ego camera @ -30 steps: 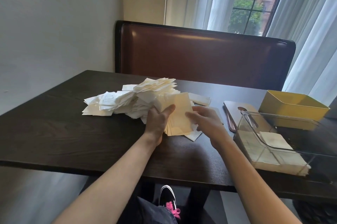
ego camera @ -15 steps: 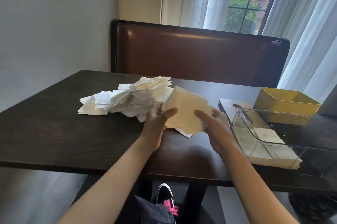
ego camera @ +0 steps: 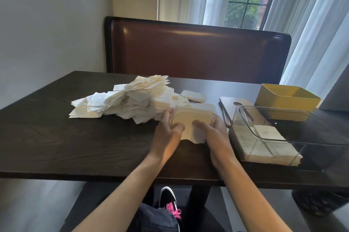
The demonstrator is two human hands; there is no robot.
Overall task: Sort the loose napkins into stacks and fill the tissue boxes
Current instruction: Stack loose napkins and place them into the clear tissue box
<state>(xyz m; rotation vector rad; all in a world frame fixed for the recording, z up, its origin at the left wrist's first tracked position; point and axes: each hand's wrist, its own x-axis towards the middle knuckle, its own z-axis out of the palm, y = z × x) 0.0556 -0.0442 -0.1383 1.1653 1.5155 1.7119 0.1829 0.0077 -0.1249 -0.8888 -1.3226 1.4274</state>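
Observation:
A stack of cream napkins point(ego camera: 191, 118) stands on edge on the dark table point(ego camera: 75, 141), gripped from both sides. My left hand point(ego camera: 167, 133) holds its left side, thumb on the near face. My right hand point(ego camera: 213, 131) holds its right side. Behind and to the left lies a big loose pile of white napkins point(ego camera: 128, 101). To the right, a clear plastic tissue box point(ego camera: 283, 133) holds flat napkin stacks. A yellow box point(ego camera: 287, 101) stands behind it.
A small separate napkin bundle point(ego camera: 193, 95) lies behind the held stack. A flat board with a spoon point(ego camera: 228, 105) sits between stack and yellow box. A brown padded bench back point(ego camera: 196, 50) faces me; curtains and a window lie beyond.
The stack was tilted and raised between my hands earlier; now it is squared up and set on its edge on the table, closer to the clear box.

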